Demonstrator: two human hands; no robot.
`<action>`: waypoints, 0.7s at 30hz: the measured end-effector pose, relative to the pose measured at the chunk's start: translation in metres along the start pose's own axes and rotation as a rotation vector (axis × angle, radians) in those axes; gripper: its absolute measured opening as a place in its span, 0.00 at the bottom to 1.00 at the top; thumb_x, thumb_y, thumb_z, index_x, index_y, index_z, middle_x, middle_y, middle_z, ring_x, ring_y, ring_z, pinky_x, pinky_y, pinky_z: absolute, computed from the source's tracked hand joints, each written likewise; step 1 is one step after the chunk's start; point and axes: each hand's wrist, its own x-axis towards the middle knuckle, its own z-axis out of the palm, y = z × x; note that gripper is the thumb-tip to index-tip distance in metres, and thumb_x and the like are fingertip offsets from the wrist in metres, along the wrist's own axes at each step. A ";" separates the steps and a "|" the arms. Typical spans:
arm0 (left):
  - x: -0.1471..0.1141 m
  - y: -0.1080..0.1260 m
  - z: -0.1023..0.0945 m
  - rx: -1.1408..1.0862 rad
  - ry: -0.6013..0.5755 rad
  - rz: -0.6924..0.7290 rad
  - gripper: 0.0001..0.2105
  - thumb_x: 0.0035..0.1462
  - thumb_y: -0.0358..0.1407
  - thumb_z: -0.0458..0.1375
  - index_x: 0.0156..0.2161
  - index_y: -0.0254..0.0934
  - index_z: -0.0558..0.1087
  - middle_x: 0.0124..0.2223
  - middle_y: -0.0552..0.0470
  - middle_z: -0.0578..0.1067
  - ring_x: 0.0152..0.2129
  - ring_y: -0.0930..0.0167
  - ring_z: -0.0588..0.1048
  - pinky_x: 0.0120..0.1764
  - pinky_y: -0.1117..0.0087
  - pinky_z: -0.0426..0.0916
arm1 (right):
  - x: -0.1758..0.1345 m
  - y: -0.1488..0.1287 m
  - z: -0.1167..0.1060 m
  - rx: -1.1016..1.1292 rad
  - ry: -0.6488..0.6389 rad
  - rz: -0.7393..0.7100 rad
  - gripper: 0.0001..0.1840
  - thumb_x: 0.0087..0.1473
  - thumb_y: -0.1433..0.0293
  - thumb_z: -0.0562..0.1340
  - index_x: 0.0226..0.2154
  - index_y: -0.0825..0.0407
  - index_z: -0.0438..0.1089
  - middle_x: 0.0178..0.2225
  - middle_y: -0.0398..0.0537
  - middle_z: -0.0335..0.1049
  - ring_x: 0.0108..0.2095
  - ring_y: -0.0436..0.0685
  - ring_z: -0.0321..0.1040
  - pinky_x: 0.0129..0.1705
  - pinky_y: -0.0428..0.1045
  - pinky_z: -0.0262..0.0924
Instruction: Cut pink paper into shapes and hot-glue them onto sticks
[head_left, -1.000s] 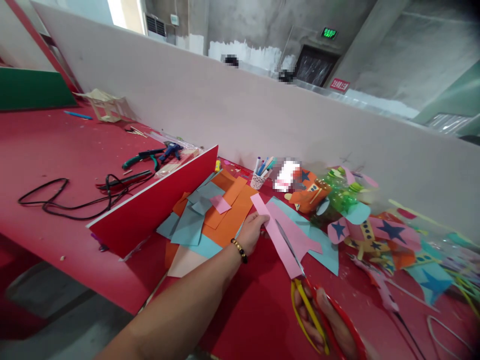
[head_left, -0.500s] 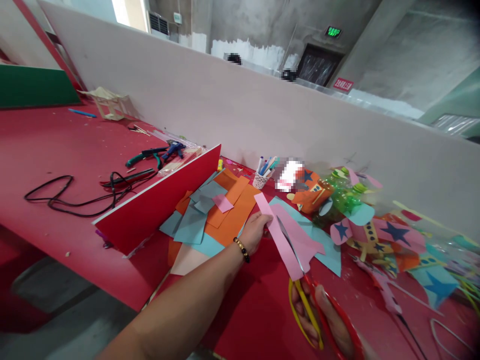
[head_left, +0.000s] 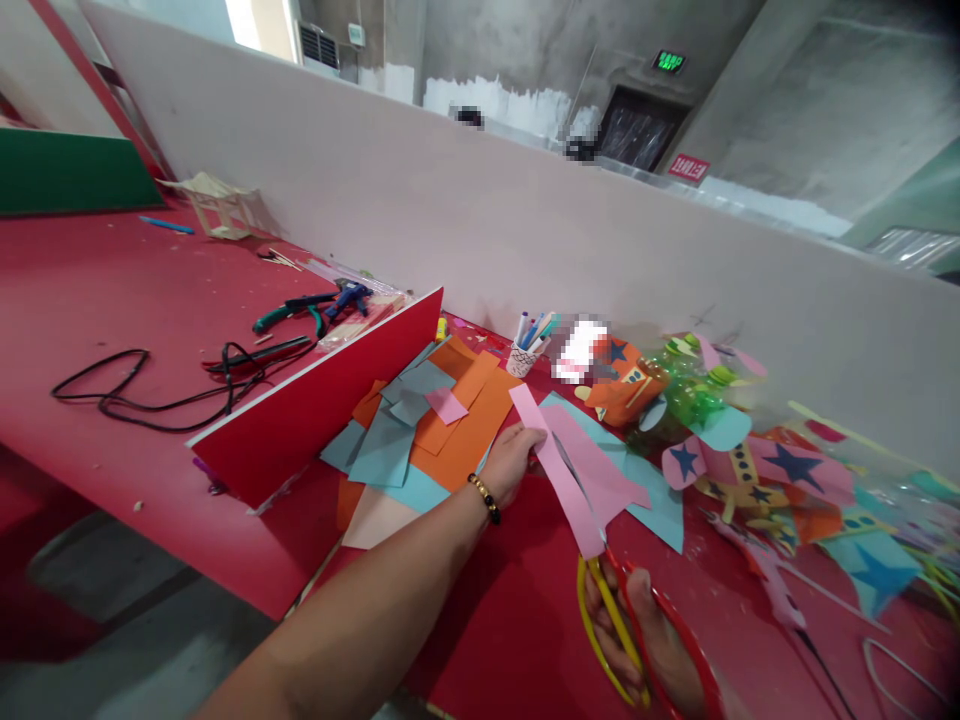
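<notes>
Between the fingers and thumb of my left hand (head_left: 513,460) is a sheet of pink paper (head_left: 596,465), held above the red table. My right hand (head_left: 660,640) grips a pair of scissors (head_left: 615,620) with one yellow and one red handle. Their blades lie along the pink paper, between a long strip on the left and the wider piece on the right. Part of the blades is hidden by the paper. Light blue paper (head_left: 664,500) lies on the table behind the pink sheet.
Orange paper (head_left: 495,410) and grey-blue pieces lie left of my left hand, beside a red upright divider (head_left: 330,400). A cup of pens (head_left: 525,352) stands behind. To the right are green bottles (head_left: 686,385), paper-decorated crafts and a pink glue gun (head_left: 765,570) with a cord.
The scissors' handles have drawn slightly closer together, and the blades appear more closed on the pink paper. My left hand keeps its hold almost unmoved.
</notes>
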 end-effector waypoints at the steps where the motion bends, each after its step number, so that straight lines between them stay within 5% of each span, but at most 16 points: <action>1: 0.000 0.000 0.000 0.001 0.003 0.001 0.07 0.43 0.36 0.57 0.26 0.34 0.66 0.22 0.56 0.67 0.17 0.77 0.64 0.22 0.76 0.59 | 0.000 0.001 0.000 -0.001 -0.002 0.002 0.17 0.58 0.64 0.58 0.49 0.54 0.63 0.47 0.51 0.66 0.42 0.56 0.67 0.41 0.56 0.66; 4: 0.002 -0.002 -0.002 0.009 0.002 0.001 0.07 0.43 0.36 0.57 0.27 0.33 0.67 0.22 0.56 0.67 0.17 0.77 0.64 0.22 0.76 0.59 | 0.000 0.005 -0.001 -0.005 -0.006 0.006 0.18 0.56 0.57 0.58 0.41 0.54 0.67 0.34 0.46 0.69 0.28 0.50 0.68 0.28 0.48 0.66; 8: 0.003 -0.004 -0.004 0.018 -0.020 0.011 0.07 0.44 0.36 0.57 0.28 0.33 0.69 0.23 0.55 0.69 0.18 0.77 0.65 0.23 0.76 0.60 | 0.003 0.010 -0.002 -0.008 0.005 -0.005 0.30 0.40 0.40 0.59 0.27 0.51 0.66 0.19 0.37 0.57 0.11 0.42 0.49 0.13 0.43 0.53; 21: 0.007 -0.005 -0.008 0.024 0.060 0.065 0.10 0.45 0.37 0.57 0.22 0.36 0.61 0.19 0.58 0.60 0.15 0.78 0.60 0.19 0.77 0.55 | 0.008 0.021 0.000 -0.010 0.059 -0.048 0.31 0.42 0.38 0.56 0.28 0.50 0.64 0.21 0.40 0.58 0.11 0.41 0.46 0.12 0.41 0.51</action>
